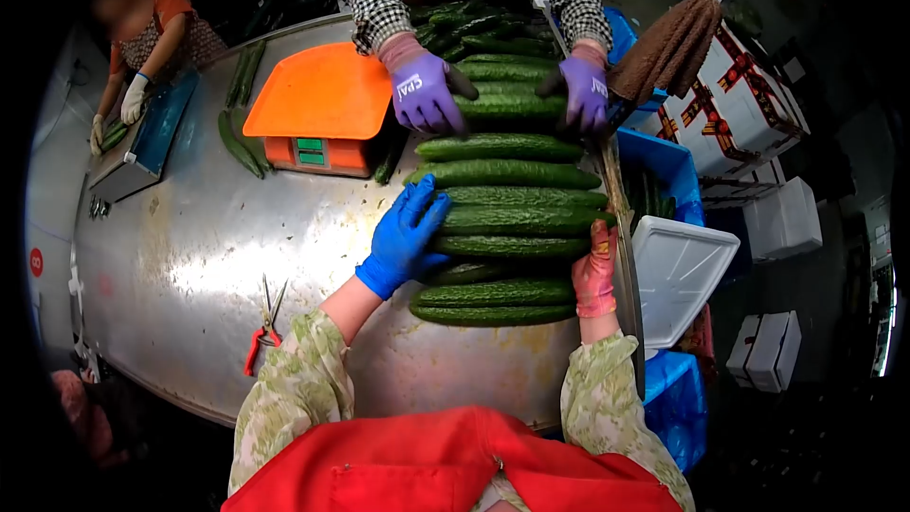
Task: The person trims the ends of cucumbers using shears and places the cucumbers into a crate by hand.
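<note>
Long green cucumbers (512, 220) lie side by side in a row across the metal table. My left hand (403, 235), in a blue glove, presses against their left ends with its thumb tucked beneath. At the right ends, my right hand (594, 270), in a pinkish-red glove, has its fingers around the tips, so the group is held between both hands. Closer to me, more cucumbers (493, 301) rest on the table. Across from me, a co-worker's purple-gloved hands (424, 87) hold another cucumber (512, 106) by its ends.
An orange scale (318, 95) stands left of the cucumbers. Red-handled scissors (265, 327) lie open on the table (190, 322). At the far left another person handles cucumbers by a metal box (147, 152). Blue crates (678, 166), a white lid (678, 275) and cartons (739, 104) are beyond the right edge.
</note>
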A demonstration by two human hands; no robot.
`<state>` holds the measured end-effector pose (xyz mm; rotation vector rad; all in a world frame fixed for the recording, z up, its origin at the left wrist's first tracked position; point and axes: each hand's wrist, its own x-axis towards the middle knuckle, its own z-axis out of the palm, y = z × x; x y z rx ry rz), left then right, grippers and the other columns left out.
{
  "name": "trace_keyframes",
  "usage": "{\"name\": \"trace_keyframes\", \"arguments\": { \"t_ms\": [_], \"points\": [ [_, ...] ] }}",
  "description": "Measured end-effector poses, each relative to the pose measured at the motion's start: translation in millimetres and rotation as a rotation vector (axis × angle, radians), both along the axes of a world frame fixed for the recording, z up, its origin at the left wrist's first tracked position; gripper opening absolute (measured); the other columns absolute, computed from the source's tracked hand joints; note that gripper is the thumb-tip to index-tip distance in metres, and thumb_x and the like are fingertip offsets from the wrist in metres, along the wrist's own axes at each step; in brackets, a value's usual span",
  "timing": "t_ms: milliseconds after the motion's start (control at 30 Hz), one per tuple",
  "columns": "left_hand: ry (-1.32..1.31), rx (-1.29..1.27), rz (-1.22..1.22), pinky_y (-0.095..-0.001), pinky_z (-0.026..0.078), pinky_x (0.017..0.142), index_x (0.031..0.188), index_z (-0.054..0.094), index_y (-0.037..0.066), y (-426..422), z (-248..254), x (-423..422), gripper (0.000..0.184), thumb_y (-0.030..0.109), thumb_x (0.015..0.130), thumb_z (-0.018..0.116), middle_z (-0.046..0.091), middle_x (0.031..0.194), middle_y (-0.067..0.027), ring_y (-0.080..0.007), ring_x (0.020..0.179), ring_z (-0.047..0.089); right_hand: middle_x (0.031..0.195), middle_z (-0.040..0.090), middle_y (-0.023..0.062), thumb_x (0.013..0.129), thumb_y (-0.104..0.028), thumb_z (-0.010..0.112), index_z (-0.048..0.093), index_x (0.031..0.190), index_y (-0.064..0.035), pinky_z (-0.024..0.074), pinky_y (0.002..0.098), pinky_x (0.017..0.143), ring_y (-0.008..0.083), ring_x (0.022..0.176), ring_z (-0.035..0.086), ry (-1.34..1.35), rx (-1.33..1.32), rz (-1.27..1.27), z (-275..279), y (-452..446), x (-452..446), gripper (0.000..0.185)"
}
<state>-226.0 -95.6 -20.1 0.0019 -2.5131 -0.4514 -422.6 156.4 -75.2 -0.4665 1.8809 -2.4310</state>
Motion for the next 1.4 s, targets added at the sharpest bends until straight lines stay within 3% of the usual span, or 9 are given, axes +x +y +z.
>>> {"name": "trace_keyframes", "arguments": {
  "t_ms": [200,400,533,700,933,1033,1067,1167,1400],
  "points": [
    [-0.016,0.056,0.126,-0.0414,0.041,0.101,0.14,0.04,0.013,-31.9,32.8,-45.5,0.101,0.017,0.05,0.087,0.038,0.143,-0.0176,-0.0366,0.126,0.043,0.117,0.055,0.0009,0.092,-0.021,0.062,0.05,0.127,-0.0067,0.0346,0.0251,0.1,0.0098,0.109,0.05,-0.197,-0.449,0.065,45.0,-51.2,-42.9,0.04],
    [-0.114,-0.044,0.187,-0.0439,0.045,0.092,0.141,0.036,0.014,-70.9,69.7,-114.9,0.094,0.032,0.061,0.082,0.05,0.125,-0.0191,-0.0379,0.109,0.052,0.114,0.06,0.0063,0.087,-0.031,0.067,0.058,0.115,-0.0029,0.0391,0.0291,0.098,0.0151,0.108,0.054,-0.34,-0.314,0.045,79.9,-105.9,-100.6,0.041],
    [-0.156,-0.031,0.122,-0.0453,0.047,0.085,0.139,0.038,0.015,-95.9,65.4,-145.1,0.082,0.048,0.073,0.072,0.053,0.112,-0.0218,-0.0401,0.099,0.055,0.086,0.058,0.0072,0.086,-0.034,0.068,0.056,0.102,-0.0093,0.0536,0.0393,0.056,0.0225,0.065,0.062,-0.648,-0.069,0.063,102.8,-105.5,-110.6,0.031],
    [-0.195,-0.038,0.14,-0.0466,0.047,0.084,0.136,0.042,0.014,-117.8,75.2,-175.1,0.074,0.048,0.076,0.069,0.056,0.11,-0.0226,-0.0416,0.099,0.056,0.099,0.057,0.0075,0.086,-0.021,0.066,0.046,0.128,-0.0074,0.0496,0.0334,0.059,0.0177,0.075,0.06,-0.318,-0.087,0.009,79.9,-104.4,-121.6,0.047],
    [-0.325,-0.05,0.136,-0.0453,0.04,0.097,0.133,0.046,0.011,-142.9,81.2,-207.6,0.071,0.052,0.078,0.066,0.049,0.128,-0.0245,-0.0416,0.117,0.047,0.119,0.057,0.0085,0.087,-0.008,0.061,0.05,0.126,0.0011,0.0391,0.0287,0.096,0.0166,0.105,0.052,-0.063,-0.048,-0.182,26.0,-76.7,-133.8,0.041],
    [-0.434,-0.181,0.076,-0.0409,0.029,0.108,0.13,0.048,0.007,-131.0,98.4,-194.2,0.066,0.049,0.081,0.064,0.039,0.138,-0.0223,-0.0361,0.132,0.032,0.117,0.057,0.0076,0.087,-0.014,0.063,0.052,0.123,0.0004,0.0381,0.0292,0.097,0.0159,0.106,0.052,-0.087,0.103,-0.136,30.1,-67.4,-115.5,0.04],
    [-0.037,-0.205,-0.13,-0.0395,0.035,0.104,0.128,0.049,0.008,-150.0,64.0,-202.3,0.06,0.043,0.082,0.065,0.047,0.133,-0.0197,-0.0348,0.126,0.041,0.116,0.058,0.0061,0.088,-0.016,0.063,0.056,0.119,-0.0008,0.0383,0.0291,0.096,0.0152,0.106,0.052,-0.083,0.173,-0.105,27.7,-62.9,-113.3,0.036],
    [-0.049,0.241,-0.14,-0.0411,0.05,0.086,0.103,0.066,0.016,-153.4,45.7,-192.0,0.039,0.038,0.071,0.07,0.065,0.105,-0.0139,-0.0329,0.096,0.061,0.109,0.06,0.0042,0.092,-0.03,0.057,0.059,0.114,-0.0034,0.0383,0.0281,0.093,0.0145,0.103,0.051,-0.04,0.188,0.019,45.2,-47.3,-83.6,0.035],
    [0.097,0.272,0.153,-0.0434,0.036,0.103,0.129,0.05,0.003,-38.9,1.7,-46.5,0.065,0.039,0.08,0.071,0.047,0.131,-0.0261,-0.0414,0.121,0.045,0.098,0.055,-0.0014,0.092,-0.033,0.059,0.053,0.124,-0.0046,0.0407,0.0258,0.083,0.0094,0.088,0.05,-0.281,0.364,0.036,20.3,38.7,-41.4,0.043]
  ]
}}
